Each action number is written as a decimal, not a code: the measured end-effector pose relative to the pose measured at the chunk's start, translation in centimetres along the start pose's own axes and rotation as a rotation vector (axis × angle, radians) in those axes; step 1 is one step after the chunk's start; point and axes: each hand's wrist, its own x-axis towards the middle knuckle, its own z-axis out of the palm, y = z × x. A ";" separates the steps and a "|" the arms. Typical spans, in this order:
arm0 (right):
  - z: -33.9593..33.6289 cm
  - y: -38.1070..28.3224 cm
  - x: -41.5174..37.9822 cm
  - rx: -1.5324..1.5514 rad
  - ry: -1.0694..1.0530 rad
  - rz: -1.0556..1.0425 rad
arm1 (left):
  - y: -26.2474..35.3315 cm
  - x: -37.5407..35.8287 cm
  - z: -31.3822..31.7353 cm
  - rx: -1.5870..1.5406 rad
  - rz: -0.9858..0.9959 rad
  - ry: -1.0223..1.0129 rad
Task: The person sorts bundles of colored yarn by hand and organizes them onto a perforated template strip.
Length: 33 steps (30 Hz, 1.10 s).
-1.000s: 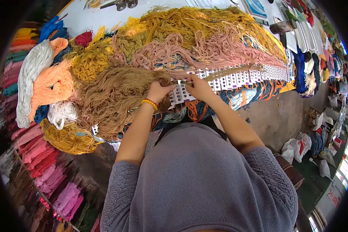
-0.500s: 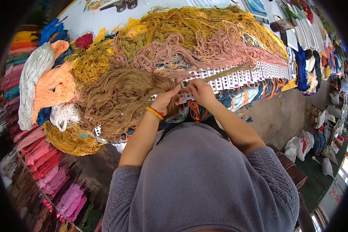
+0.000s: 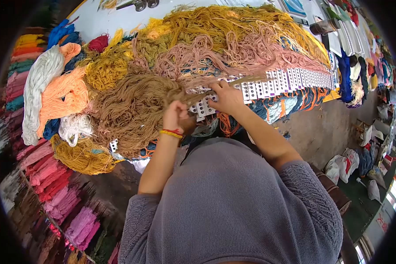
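Observation:
A large heap of brown yarn (image 3: 127, 110) lies in front of me on the table, left of my hands. My left hand (image 3: 176, 115) is closed on brown yarn at the heap's right edge, with a yellow and red bracelet at the wrist. To its right, my right hand (image 3: 226, 97) has bent fingers over a thin brown strand (image 3: 248, 79); its fingertips are partly hidden. White cards with dark holes (image 3: 268, 86) run in a row under and beyond this hand. Pink yarn (image 3: 251, 50) lies just behind the cards.
Mustard yarn (image 3: 224, 26) covers the table's back part. Peach yarn (image 3: 64, 94) and a pale grey skein (image 3: 42, 83) hang at the left. Scissors (image 3: 141, 4) lie at the top, a dark jar (image 3: 324, 27) at upper right. White bags (image 3: 348, 165) stand on the floor.
My hands have moved apart: the left shifted left and turned into a fist, pulling brown yarn, while the right moved slightly left and up onto the strand.

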 end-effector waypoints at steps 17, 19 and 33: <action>-1.0 -0.3 -0.2 0.013 -0.120 0.050 | 27.1 -4.0 -9.0 0.496 0.816 0.581; -1.2 -0.5 -0.3 0.014 -0.127 0.050 | 26.1 -4.6 -7.6 0.593 0.741 0.556; -9.2 -7.2 -2.9 1.415 -0.020 0.193 | 5.7 -10.9 8.5 0.173 0.080 -0.709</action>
